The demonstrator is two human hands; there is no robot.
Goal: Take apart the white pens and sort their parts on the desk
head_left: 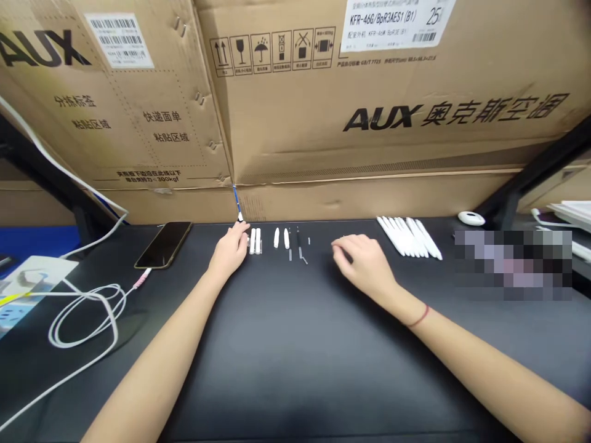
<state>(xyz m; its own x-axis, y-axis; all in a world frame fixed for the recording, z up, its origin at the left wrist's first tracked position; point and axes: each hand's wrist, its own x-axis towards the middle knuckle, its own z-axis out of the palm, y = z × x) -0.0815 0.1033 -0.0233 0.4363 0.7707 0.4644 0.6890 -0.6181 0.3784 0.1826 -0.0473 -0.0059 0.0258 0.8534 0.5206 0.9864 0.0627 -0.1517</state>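
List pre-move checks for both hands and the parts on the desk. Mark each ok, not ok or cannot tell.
1. Left hand has a grip on the thin blue stick: cannot tell; the fingers meet its white lower end, but contact is unclear.
2. Right hand free: ok; nothing visible in it.
3. Pair of white pieces clear of left hand: cannot tell; very close.
4. Fanned white parts clear of right hand: ok.
5. Slim black rod apart from the nearest white piece: ok.
6. Phone clear of left hand: ok.
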